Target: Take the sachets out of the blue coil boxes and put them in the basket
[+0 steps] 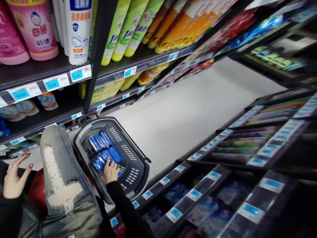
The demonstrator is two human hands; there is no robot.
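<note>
Reaching into the basket (138,172), right hand (109,172) seemingly touches blue packs (102,150).

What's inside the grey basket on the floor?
Rows of small blue boxes lie on the bottom of the grey basket. The right hand reaches in and rests on some of them, hiding what is beneath it. The left hand is open, away from the basket.

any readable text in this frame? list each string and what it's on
"12.00": blue-and-white shelf price tag, top left shelf.
"10.00": the blue-and-white price tag to its right.
"AXE": yellow-green packaging on the shelf below, only partly legible.
Chinese lettering on the pink refill pouch, white bottle and yellow-green bottles: too blurred to quote.
Other price tags and the blue boxes in the dark plastic basket: unreadable.
</note>
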